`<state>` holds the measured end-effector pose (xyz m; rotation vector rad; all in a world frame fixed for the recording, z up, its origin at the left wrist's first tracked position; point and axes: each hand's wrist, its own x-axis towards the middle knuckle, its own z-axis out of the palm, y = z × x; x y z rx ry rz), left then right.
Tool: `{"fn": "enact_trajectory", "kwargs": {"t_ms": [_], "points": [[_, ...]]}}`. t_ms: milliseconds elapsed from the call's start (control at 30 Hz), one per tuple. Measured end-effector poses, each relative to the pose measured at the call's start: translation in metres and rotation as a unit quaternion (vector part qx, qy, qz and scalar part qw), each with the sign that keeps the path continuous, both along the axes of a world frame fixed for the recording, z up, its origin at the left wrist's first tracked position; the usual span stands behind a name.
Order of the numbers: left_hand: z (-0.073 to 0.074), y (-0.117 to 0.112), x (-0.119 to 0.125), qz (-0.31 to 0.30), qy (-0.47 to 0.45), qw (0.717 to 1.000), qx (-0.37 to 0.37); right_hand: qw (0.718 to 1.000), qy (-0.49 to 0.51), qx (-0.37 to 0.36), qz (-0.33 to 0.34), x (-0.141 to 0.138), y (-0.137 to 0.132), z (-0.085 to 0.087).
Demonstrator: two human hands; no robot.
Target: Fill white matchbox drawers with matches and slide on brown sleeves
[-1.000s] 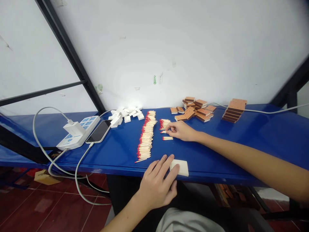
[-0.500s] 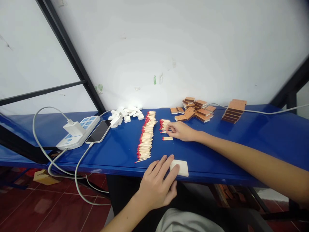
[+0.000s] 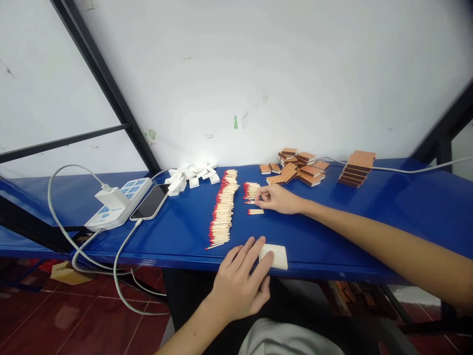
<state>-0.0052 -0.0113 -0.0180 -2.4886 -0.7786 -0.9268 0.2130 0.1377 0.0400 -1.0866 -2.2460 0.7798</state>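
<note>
Small match bunch (image 3: 252,190) mid-table, red heads pointing left. Right hand (image 3: 279,199) curled, fingertips on bunch; grip on any match unclear. Few loose matches (image 3: 255,212) just nearer. Long match row (image 3: 222,209) to left, strip of bare blue table (image 3: 185,227) between. Left hand (image 3: 242,283) flat, fingers loosely spread, resting on white box tray (image 3: 275,256) at near edge. Brown sleeves (image 3: 295,167) far right, by wall.
</note>
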Motion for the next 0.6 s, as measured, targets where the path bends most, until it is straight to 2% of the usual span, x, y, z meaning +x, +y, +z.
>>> {"fn": "enact_trajectory", "kwargs": {"t_ms": [133, 600], "points": [[-0.0004, 0.0001, 0.0, 0.002, 0.003, 1.0, -0.003, 0.999, 0.001, -0.043, 0.009, 0.0013, 0.0, 0.0028], [0.0009, 0.0003, 0.0007, 0.003, 0.0, 1.0, -0.001, 1.0, 0.002, -0.02, 0.023, 0.0004, -0.0017, 0.0052]]}}
